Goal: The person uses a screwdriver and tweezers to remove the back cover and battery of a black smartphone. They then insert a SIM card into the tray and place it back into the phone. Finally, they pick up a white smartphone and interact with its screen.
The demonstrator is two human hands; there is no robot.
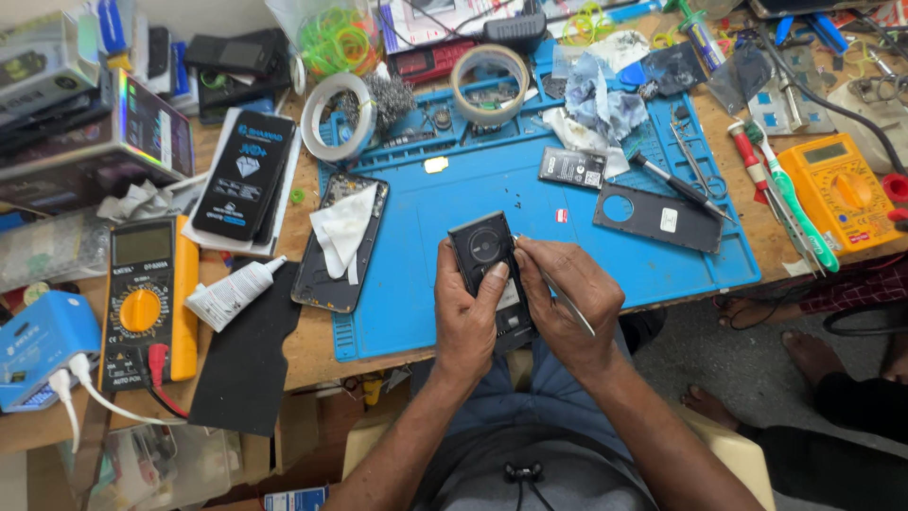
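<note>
Nearest the lens: a grey shirt front with a black earphone clip [523, 470], low at 6 o'clock, and above it two forearms rising to the hands. Left hand [465, 317] wrapped around the left edge of one small black phone [492, 274], thumb pressed on its face; right hand [567, 308] closed on the phone's right edge and pinching one pair of metal tweezers [570, 305] whose tip points down to 4 o'clock. Phone held upright just over the near edge of the blue work mat [473, 189], round opening near its top. On the mat, counted: one opened phone body [326, 274] at 9 o'clock of the hands with a white tissue [342, 227] laid on it; one black back cover [657, 218] with round cut-out and small white label at 2 o'clock; one black battery [572, 167] with white label at 1 o'clock; two tape rolls, one [333, 115] at 11 o'clock and one [490, 83] at 12. Two multimeters: a black-and-orange one [142, 298] far out at 9 o'clock, a yellow one [840, 186] at 2 o'clock. One white glue tube [227, 293] beside the first meter. One black flat package [244, 175] with a diamond picture at 10 o'clock. One green-and-white toothbrush [799, 213] and one red-handled screwdriver [752, 161] beside it. One bag of green rubber bands [336, 40] at 11 o'clock. Another person's bare feet [813, 355] at 3 o'clock.
</note>
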